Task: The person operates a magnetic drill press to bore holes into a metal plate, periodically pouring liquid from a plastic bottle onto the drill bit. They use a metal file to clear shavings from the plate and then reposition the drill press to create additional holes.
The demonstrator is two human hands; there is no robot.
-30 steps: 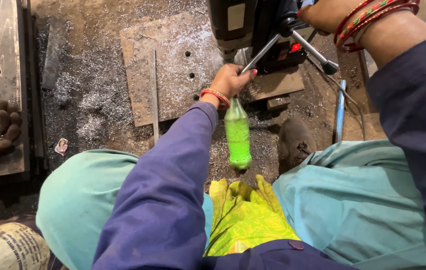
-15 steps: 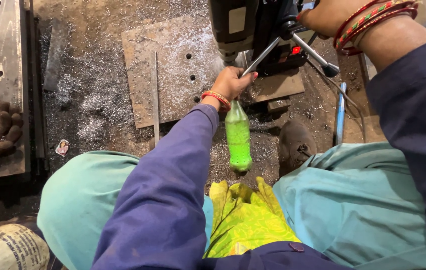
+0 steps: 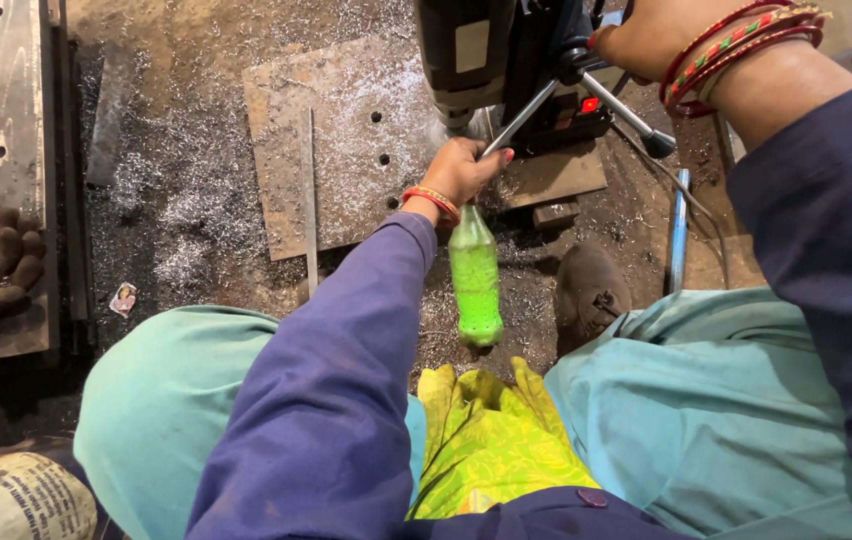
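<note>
Left of the black drill press [image 3: 491, 60], the drilled, shavings-strewn steel plate [image 3: 346, 150] lies open; its silver feed handles [image 3: 566, 100] and a green plastic bottle [image 3: 474, 280] crowd the right.

Printed tan sack [image 3: 16, 495] bottom left; pale rectangular label [image 3: 472, 46] on drill body [image 3: 461, 60].

Green plastic bottle [image 3: 475, 285], apparently tipped neck-down toward the drill [image 3: 466, 55].

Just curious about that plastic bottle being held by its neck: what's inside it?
The bottle in the left hand is filled with a bright green liquid nearly to the neck. The hand covers its mouth, so any cap cannot be seen.
</note>
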